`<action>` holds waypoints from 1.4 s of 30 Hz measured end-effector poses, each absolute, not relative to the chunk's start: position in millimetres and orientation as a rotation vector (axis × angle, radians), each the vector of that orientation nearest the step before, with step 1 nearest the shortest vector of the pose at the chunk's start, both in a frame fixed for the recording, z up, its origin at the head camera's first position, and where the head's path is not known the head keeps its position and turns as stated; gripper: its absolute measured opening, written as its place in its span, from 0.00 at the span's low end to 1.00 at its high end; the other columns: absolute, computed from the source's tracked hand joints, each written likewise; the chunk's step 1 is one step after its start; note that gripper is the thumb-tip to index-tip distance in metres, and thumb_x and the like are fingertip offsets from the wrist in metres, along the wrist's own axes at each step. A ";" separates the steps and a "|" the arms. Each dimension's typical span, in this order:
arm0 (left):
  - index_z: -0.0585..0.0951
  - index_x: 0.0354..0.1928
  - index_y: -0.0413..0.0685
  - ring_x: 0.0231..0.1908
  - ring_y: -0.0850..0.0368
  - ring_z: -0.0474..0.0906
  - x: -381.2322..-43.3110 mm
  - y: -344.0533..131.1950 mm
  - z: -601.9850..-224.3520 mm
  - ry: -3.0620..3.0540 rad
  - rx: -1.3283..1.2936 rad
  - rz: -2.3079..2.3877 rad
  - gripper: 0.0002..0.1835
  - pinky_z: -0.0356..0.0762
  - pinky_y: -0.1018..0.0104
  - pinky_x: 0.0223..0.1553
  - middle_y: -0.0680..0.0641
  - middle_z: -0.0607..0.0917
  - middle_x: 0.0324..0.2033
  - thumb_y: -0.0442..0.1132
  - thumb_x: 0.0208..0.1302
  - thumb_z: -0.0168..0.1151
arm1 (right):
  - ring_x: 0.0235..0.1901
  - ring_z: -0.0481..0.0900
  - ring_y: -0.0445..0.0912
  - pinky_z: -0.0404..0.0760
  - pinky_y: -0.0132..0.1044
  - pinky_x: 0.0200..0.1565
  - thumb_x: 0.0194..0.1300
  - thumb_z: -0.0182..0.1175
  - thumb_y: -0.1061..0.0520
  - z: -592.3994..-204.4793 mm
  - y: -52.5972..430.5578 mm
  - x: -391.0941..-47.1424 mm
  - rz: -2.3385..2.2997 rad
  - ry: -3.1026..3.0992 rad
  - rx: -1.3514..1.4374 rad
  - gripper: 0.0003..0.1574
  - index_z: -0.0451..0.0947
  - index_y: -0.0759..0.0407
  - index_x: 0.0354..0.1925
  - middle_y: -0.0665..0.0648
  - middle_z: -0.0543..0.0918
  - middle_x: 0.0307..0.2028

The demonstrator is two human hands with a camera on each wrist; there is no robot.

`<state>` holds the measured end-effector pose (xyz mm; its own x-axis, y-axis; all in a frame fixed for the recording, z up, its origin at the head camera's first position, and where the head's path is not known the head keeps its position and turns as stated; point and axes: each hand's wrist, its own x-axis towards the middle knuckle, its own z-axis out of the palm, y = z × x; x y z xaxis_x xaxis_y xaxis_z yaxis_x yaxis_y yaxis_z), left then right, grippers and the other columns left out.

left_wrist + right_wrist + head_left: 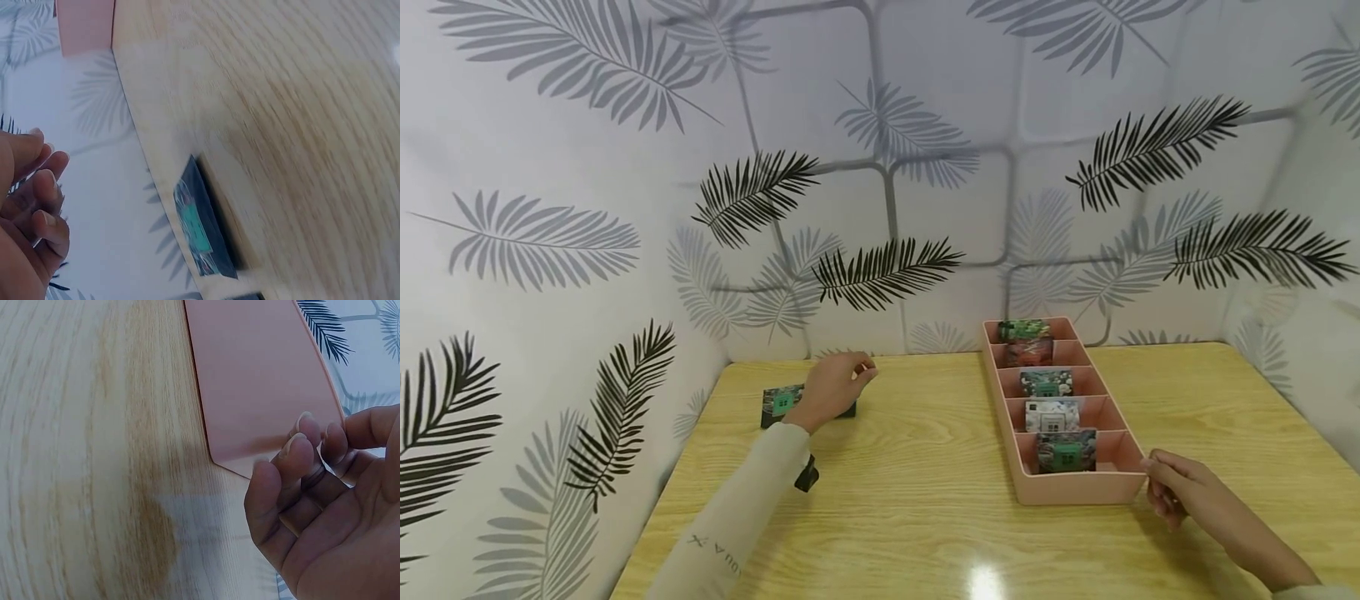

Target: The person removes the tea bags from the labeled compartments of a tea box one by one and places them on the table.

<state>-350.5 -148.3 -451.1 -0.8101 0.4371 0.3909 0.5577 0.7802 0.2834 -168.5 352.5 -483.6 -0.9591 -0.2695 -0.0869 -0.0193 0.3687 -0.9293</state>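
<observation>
Presently: one pink tray, assorted packets, two hands

Tray: at 4 o'clock from the middle of the head view, on a wood-grain table. Five compartments, one packet in each. From 12 down to 6 o'clock: a green packet, a dark red packet, a speckled packet, a white packet and a green-labelled packet. Print too small to read.

Right hand: thumb and forefinger pinch the tray's rim at its 5 o'clock corner; other fingers curled, overlapping in the right wrist view. Right sleeve: mostly cut off.

Left hand: at 7 o'clock, over a loose dark packet; holds nothing, fingers loosely bent, narrow gap at the thumb. Left wrist view shows it apart from the packet, its palm cut off.

Dark end: beyond the wrist; whether part of the same packet, cannot tell.

Black item: at 7 o'clock, half hidden by the left sleeve, whose lettering is partly legible.

Dark edge: near 5 o'clock, left wrist view, nearly all out of frame.
</observation>
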 end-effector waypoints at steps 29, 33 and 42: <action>0.88 0.47 0.56 0.33 0.69 0.80 -300.6 -57.0 -445.5 -2.602 -1.164 -0.674 0.10 0.78 0.69 0.37 0.59 0.87 0.36 0.49 0.76 0.61 | 0.20 0.75 0.48 0.80 0.43 0.25 0.87 0.37 0.44 -483.1 354.7 -170.1 -1.628 2.360 -0.205 0.31 0.63 0.68 0.33 0.56 0.74 0.25; 0.88 0.48 0.55 0.35 0.68 0.81 -292.5 -43.6 -443.7 -2.592 -1.210 -0.618 0.10 0.78 0.71 0.37 0.58 0.87 0.36 0.48 0.76 0.62 | 0.20 0.74 0.47 0.80 0.43 0.25 0.87 0.37 0.45 -483.0 353.5 -170.4 -1.626 2.368 -0.212 0.31 0.63 0.68 0.33 0.57 0.75 0.25; 0.88 0.48 0.56 0.36 0.73 0.79 -285.1 -18.2 -443.7 -2.536 -1.308 -0.561 0.10 0.75 0.76 0.38 0.61 0.87 0.37 0.48 0.77 0.61 | 0.21 0.74 0.48 0.80 0.43 0.25 0.87 0.37 0.45 -483.7 352.7 -170.9 -1.607 2.387 -0.204 0.31 0.64 0.68 0.33 0.57 0.75 0.25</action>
